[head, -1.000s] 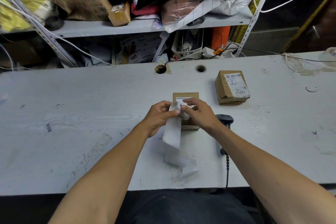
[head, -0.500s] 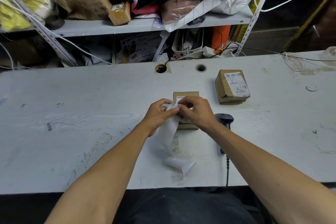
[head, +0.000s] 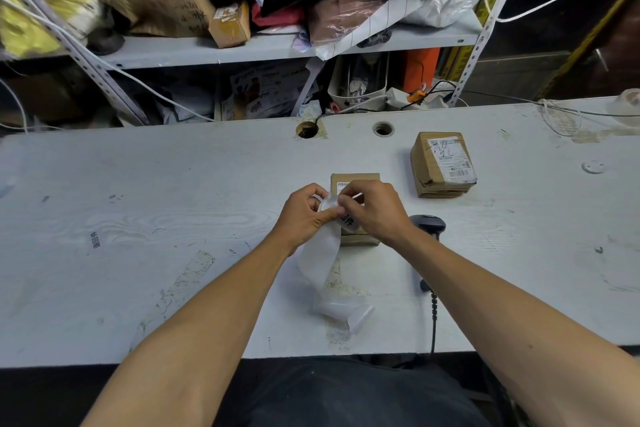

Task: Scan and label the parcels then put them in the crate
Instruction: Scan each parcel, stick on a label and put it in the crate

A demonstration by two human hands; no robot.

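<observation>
A small brown parcel (head: 355,179) lies at the middle of the white table (head: 173,218), half hidden by my hands. My left hand (head: 303,215) pinches the top of a white label strip (head: 318,260) that trails down to a curled end near the table's front. My right hand (head: 375,210) pinches a label with black print (head: 348,220) at the strip's top, just above the parcel. A second brown parcel (head: 443,163) with a white shipping label sits to the right. A black barcode scanner (head: 427,224) lies beside my right wrist.
Two cable holes (head: 382,128) open in the table behind the parcels. A cluttered metal shelf (head: 242,48) with boxes and bags rises at the back. White cords (head: 557,114) lie at the far right. The scanner's cable (head: 433,319) runs off the front edge.
The label strip's lower part has swung left and its curled end lies flatter on the table. A printed label has come into sight under my right fingers. Both hands stay over the parcel.
</observation>
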